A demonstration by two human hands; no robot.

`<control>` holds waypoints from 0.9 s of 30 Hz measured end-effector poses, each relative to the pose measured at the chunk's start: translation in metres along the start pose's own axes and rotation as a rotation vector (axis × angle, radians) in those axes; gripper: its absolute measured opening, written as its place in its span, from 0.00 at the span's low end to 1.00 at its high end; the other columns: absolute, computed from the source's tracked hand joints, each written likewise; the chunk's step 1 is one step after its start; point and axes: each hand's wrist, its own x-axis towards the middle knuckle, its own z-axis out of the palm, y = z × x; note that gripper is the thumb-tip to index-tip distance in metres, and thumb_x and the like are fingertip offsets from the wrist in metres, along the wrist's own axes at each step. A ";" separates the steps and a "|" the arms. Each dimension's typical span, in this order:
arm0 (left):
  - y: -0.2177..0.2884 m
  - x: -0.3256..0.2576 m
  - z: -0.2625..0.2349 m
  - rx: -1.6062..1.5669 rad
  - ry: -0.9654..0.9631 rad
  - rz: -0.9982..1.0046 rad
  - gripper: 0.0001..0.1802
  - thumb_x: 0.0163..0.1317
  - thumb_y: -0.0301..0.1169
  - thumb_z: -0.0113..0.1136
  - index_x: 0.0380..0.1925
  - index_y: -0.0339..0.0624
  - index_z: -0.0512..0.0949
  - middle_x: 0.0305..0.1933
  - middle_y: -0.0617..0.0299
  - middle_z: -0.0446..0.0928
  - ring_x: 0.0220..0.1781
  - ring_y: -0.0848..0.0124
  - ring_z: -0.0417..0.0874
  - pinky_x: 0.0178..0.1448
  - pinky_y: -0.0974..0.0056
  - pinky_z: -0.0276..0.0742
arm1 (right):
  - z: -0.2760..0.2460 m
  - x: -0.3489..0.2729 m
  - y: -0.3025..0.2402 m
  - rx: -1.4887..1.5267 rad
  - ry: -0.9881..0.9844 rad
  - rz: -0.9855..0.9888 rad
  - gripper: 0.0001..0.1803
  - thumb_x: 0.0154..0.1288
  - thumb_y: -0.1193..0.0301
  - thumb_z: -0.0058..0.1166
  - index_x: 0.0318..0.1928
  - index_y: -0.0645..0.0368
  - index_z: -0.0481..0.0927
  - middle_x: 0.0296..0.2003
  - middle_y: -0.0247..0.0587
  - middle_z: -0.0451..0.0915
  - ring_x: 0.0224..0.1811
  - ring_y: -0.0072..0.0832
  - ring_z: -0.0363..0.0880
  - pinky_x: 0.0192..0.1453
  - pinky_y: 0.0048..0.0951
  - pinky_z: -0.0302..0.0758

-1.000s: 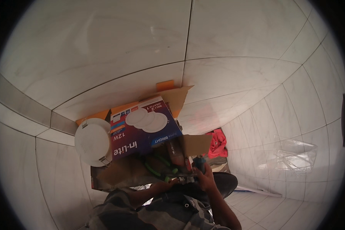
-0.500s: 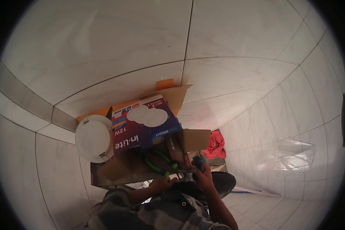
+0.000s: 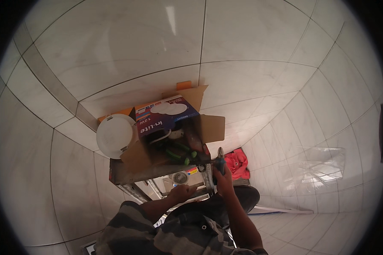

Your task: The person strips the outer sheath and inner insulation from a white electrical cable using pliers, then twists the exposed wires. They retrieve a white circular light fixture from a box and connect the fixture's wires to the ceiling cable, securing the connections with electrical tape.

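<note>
My right hand (image 3: 224, 180) is closed round a pair of pliers (image 3: 220, 163) with dark blue grips, its metal jaws pointing up and away from me. My left hand (image 3: 182, 193) is closed below the front of the box; what its fingers hold, if anything, I cannot make out. Beyond both hands, an open cardboard lamp box (image 3: 168, 112) stands on a worn ladder top (image 3: 147, 173). A green-handled tool (image 3: 174, 154) lies at the mouth of the box. A round white panel lamp (image 3: 115, 136) with spring clips leans at the box's left side.
The ladder's side rail (image 3: 134, 193) slopes down at the left. Below, a round container (image 3: 181, 177) shows between the ladder parts. Red cloth (image 3: 238, 163) lies beyond my right hand. Clear plastic (image 3: 323, 165) lies at the right. Pale tiled walls (image 3: 251, 34) surround the ladder.
The view has shifted, so more of the ladder shows beneath the box. My right hand has turned the pliers, and their jaws now show. My left hand is lower, apart from the box.
</note>
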 end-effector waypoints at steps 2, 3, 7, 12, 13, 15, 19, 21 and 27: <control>0.004 0.001 -0.003 0.038 -0.023 -0.033 0.39 0.71 0.66 0.49 0.34 0.36 0.85 0.36 0.40 0.85 0.45 0.44 0.88 0.50 0.44 0.81 | 0.000 0.001 -0.002 0.002 0.006 -0.007 0.12 0.73 0.70 0.61 0.54 0.58 0.79 0.41 0.28 0.80 0.42 0.17 0.75 0.49 0.24 0.72; 0.004 0.000 -0.003 0.048 0.002 -0.034 0.38 0.71 0.65 0.49 0.35 0.36 0.85 0.37 0.40 0.85 0.46 0.45 0.88 0.51 0.44 0.81 | 0.002 0.002 -0.002 0.008 0.015 -0.001 0.11 0.73 0.71 0.61 0.53 0.58 0.79 0.40 0.28 0.79 0.42 0.17 0.75 0.48 0.24 0.72; 0.009 -0.003 -0.005 0.038 0.045 -0.040 0.37 0.72 0.64 0.50 0.36 0.37 0.84 0.40 0.40 0.86 0.48 0.44 0.88 0.53 0.42 0.80 | 0.004 0.001 -0.002 0.042 0.020 -0.002 0.10 0.74 0.71 0.61 0.51 0.58 0.80 0.39 0.27 0.78 0.40 0.16 0.74 0.47 0.25 0.72; 0.003 -0.001 0.003 0.060 0.146 -0.005 0.35 0.71 0.62 0.52 0.34 0.37 0.86 0.36 0.41 0.86 0.45 0.44 0.88 0.53 0.43 0.81 | 0.007 -0.006 -0.005 -0.004 0.118 0.007 0.09 0.74 0.69 0.60 0.50 0.58 0.80 0.37 0.29 0.80 0.39 0.18 0.76 0.45 0.26 0.74; 0.002 -0.001 0.004 0.057 0.149 0.000 0.35 0.71 0.62 0.51 0.34 0.38 0.86 0.37 0.41 0.86 0.46 0.44 0.88 0.53 0.43 0.81 | 0.008 -0.010 -0.011 -0.037 0.138 0.008 0.09 0.74 0.69 0.60 0.49 0.58 0.80 0.36 0.30 0.81 0.39 0.19 0.77 0.44 0.27 0.74; 0.000 0.001 0.007 0.058 0.153 0.004 0.35 0.71 0.63 0.51 0.35 0.38 0.86 0.37 0.41 0.86 0.47 0.44 0.88 0.54 0.43 0.81 | 0.015 -0.021 -0.034 0.021 0.256 0.054 0.11 0.75 0.65 0.59 0.50 0.58 0.80 0.35 0.34 0.82 0.36 0.23 0.80 0.41 0.29 0.77; 0.001 0.001 0.009 0.088 0.144 0.004 0.35 0.72 0.63 0.50 0.35 0.38 0.86 0.39 0.41 0.86 0.48 0.44 0.87 0.54 0.43 0.80 | -0.001 -0.042 -0.070 0.059 0.378 0.169 0.18 0.77 0.57 0.53 0.53 0.59 0.78 0.34 0.40 0.83 0.32 0.31 0.84 0.33 0.33 0.80; -0.002 0.002 0.011 0.100 0.150 0.018 0.35 0.72 0.63 0.50 0.35 0.38 0.86 0.39 0.41 0.86 0.47 0.44 0.87 0.54 0.42 0.80 | -0.019 -0.046 -0.068 0.138 0.290 0.057 0.22 0.76 0.57 0.48 0.59 0.60 0.77 0.36 0.42 0.84 0.29 0.31 0.84 0.31 0.34 0.82; -0.008 0.005 0.012 0.088 0.190 0.057 0.36 0.72 0.62 0.49 0.37 0.36 0.86 0.41 0.39 0.86 0.49 0.43 0.87 0.56 0.41 0.80 | -0.034 -0.072 -0.108 -0.073 0.145 -0.053 0.25 0.74 0.61 0.47 0.64 0.64 0.75 0.38 0.44 0.84 0.29 0.28 0.84 0.31 0.28 0.81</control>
